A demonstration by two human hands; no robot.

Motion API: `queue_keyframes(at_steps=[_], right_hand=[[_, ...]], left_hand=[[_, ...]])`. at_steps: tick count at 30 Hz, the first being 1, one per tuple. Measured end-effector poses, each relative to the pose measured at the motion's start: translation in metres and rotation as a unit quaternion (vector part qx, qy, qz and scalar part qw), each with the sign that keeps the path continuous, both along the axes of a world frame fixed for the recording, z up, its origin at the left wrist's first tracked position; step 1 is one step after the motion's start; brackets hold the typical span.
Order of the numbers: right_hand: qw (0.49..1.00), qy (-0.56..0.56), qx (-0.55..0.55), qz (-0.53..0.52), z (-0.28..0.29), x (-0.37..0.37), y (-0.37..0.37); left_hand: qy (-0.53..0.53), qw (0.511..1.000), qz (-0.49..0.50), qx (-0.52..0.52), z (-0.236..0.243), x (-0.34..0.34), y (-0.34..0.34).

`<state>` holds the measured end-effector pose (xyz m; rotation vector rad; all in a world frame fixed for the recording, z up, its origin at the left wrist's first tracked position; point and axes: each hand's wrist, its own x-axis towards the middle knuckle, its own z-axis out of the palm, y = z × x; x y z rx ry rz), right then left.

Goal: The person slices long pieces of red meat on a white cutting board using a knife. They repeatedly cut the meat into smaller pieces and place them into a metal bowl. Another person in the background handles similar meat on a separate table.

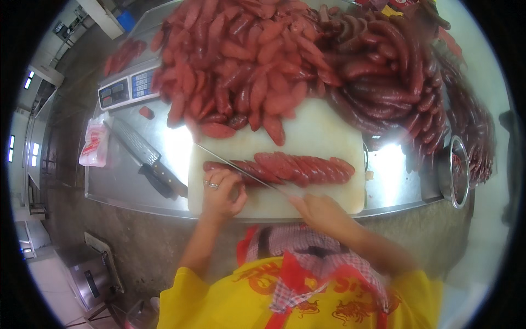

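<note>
A dark red sausage (246, 171) lies across the white cutting board (329, 129). My left hand (222, 193), with rings on one finger, curls its fingers over the sausage's left end. My right hand (318, 213) is closed around the handle of a long thin knife (233, 164). The knife's blade slants up and left across the sausage, just right of my left fingertips; how deep it sits I cannot tell. Right of the blade, slanted sausage slices (307, 169) lie overlapping in a row.
A heap of cut sausage pieces (235, 60) covers the board's far side. Whole sausages (378, 82) pile up at the right, near a metal bowl (457, 171). On the left are a scale (129, 90), two more knives (134, 145) and a plastic packet (96, 143).
</note>
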<state>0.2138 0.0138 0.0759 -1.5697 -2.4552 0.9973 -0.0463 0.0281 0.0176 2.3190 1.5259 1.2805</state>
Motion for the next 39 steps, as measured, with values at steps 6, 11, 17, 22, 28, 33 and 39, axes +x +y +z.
queue_keyframes(at_steps=[6, 11, 17, 22, 28, 33, 39], right_hand=[[0.986, -0.100, -0.132, -0.033, 0.071, 0.069, -0.065], [0.997, -0.054, -0.042, -0.031, 0.031, 0.027, -0.034], [0.996, 0.012, -0.085, 0.005, -0.004, -0.021, 0.014], [0.989, -0.032, -0.131, -0.060, 0.050, 0.039, -0.041], [0.988, -0.054, -0.133, -0.060, 0.035, 0.034, -0.048], [0.988, -0.033, 0.083, 0.129, -0.025, -0.046, 0.018], [0.998, -0.015, 0.017, 0.062, 0.014, -0.001, -0.009]], left_hand=[[0.005, 1.000, 0.010, -0.009, -0.003, -0.005, 0.002], [-0.030, 0.999, 0.009, -0.042, -0.003, -0.005, 0.001], [-0.023, 0.999, 0.023, 0.007, 0.000, -0.008, -0.003], [-0.006, 0.998, 0.056, -0.004, 0.001, -0.012, -0.002], [-0.014, 0.998, 0.050, -0.025, -0.001, -0.013, -0.001], [-0.019, 0.999, 0.051, -0.001, -0.002, -0.013, -0.005], [-0.053, 0.989, 0.139, -0.018, -0.002, -0.011, -0.008]])
